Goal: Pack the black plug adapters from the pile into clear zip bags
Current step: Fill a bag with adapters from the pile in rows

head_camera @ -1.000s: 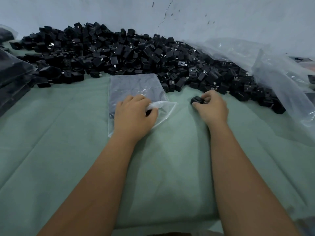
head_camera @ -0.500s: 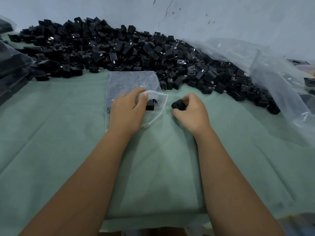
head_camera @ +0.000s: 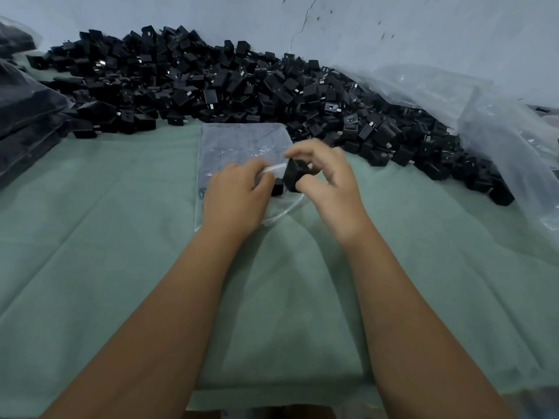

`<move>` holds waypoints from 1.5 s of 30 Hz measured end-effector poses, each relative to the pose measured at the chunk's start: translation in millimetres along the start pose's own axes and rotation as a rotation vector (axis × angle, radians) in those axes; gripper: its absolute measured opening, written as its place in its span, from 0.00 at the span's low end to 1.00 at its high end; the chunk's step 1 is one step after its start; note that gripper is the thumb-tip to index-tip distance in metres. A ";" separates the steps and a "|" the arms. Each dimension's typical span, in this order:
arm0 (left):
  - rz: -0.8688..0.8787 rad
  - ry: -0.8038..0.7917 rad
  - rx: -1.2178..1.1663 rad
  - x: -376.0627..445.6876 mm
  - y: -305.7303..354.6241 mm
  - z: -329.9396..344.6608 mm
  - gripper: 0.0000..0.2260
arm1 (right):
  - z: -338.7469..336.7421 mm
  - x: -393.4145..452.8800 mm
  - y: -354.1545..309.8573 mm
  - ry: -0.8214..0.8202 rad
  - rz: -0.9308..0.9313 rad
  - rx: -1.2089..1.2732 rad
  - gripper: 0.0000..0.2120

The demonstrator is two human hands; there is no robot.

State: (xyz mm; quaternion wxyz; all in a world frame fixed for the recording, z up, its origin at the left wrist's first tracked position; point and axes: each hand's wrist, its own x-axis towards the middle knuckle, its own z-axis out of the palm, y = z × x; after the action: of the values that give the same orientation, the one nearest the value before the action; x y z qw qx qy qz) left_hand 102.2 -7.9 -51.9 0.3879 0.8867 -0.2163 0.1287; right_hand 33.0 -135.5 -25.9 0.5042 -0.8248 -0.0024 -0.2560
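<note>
Two bare hands are seen over a pale green cloth, soft and creased in long folds. One boxy black adapter is pinched between the thumb and curled fingers of the right hand, right at the mouth of one clear zip bag. The bag's thin, glossy film is gripped at its opening by the left hand, whose fingers are curled on the plastic. A second adapter, matte and cube-like, is visible just beside the first, already inside the bag. The bag is laid flat on the cloth, touching the near edge of the pile, where the black adapters are heaped far too many to be counted, some with metal prongs showing. One large crumpled clear plastic sheet is draped at the right. Dark filled bags are stacked at the left; their number cannot be told.
</note>
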 end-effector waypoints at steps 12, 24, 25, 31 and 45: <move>0.120 -0.010 0.066 -4.2 2.6 -2.6 0.09 | 0.5 0.4 18.0 0.040 -0.382 -0.838 0.15; 0.133 -0.047 0.018 -5.7 2.8 -4.1 0.16 | 14.1 4.9 29.6 0.043 -0.285 -0.825 0.27; 0.135 -0.052 0.019 -5.2 2.6 -4.0 0.17 | 13.5 5.9 30.7 0.034 -0.271 -0.847 0.25; 0.165 -0.086 0.108 -2.6 -0.8 -2.2 0.12 | 16.5 6.9 35.3 0.022 -0.146 -0.961 0.15; 0.204 -0.027 0.224 -3.9 -2.0 3.0 0.13 | 14.1 7.9 30.2 -0.008 0.131 -0.785 0.14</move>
State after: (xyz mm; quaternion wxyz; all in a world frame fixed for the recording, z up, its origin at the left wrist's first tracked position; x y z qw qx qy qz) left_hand 99.9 -7.8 -56.7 0.2685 0.8995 -0.2948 0.1787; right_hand 53.7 -140.6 -52.8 0.1661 -0.9541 0.1463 -0.2017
